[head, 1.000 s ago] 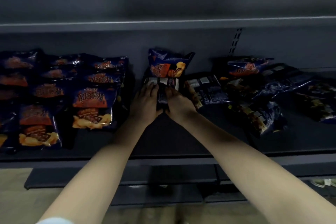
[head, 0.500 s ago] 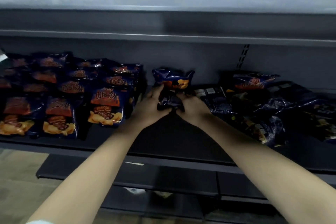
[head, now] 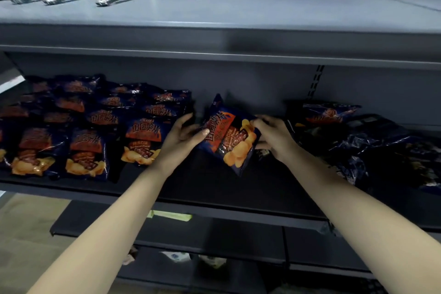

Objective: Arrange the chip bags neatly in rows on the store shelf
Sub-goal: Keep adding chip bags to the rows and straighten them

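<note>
Head view: fingers (head: 202, 132) of left hand (head: 181, 137) and right hand (head: 274, 137) pinch a chip bag (head: 230, 137). Left of them neat rows (head: 88, 131) look done; right, a jumbled heap (head: 362, 148) waits.

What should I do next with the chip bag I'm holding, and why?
Probably straighten the chip bag and lay it on the bare shelf right of the neat rows: your left hand and right hand hold it tilted, front up, and that spot looks free.

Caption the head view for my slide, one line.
Left hand and right hand hold a tilted dark-blue chip bag between tidy bag rows and a jumbled pile on the dark shelf.
</note>
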A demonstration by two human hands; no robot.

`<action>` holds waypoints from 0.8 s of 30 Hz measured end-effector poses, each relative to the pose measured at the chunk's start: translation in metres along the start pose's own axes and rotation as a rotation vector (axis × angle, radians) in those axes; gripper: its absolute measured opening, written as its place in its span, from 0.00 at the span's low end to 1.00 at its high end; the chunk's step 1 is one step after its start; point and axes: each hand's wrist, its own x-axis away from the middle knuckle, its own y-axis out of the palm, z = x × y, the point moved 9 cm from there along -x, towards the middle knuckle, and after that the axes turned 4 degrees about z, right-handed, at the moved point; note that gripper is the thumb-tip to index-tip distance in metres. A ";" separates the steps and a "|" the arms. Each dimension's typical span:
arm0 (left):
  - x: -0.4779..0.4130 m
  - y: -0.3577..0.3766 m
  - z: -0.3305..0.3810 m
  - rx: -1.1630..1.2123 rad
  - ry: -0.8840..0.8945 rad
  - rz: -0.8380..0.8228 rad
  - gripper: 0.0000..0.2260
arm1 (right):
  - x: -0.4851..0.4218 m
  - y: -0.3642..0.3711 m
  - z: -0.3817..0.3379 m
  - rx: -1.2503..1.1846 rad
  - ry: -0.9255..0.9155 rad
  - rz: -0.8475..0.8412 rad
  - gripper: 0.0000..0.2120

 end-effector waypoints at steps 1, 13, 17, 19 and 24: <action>0.003 -0.002 -0.002 0.008 0.005 0.034 0.26 | 0.002 -0.001 0.005 -0.067 0.041 0.003 0.07; 0.010 -0.001 -0.019 0.279 -0.147 0.100 0.15 | 0.043 0.072 0.050 -0.563 0.350 -0.201 0.07; 0.019 -0.028 -0.022 0.169 -0.170 0.119 0.11 | 0.051 0.086 0.048 -0.520 0.324 -0.324 0.07; 0.022 -0.044 -0.020 0.123 -0.164 0.111 0.11 | 0.054 0.095 0.036 -0.397 0.223 -0.445 0.10; 0.026 -0.065 -0.022 0.034 -0.158 0.059 0.12 | 0.076 0.141 0.018 -0.219 -0.061 -0.711 0.23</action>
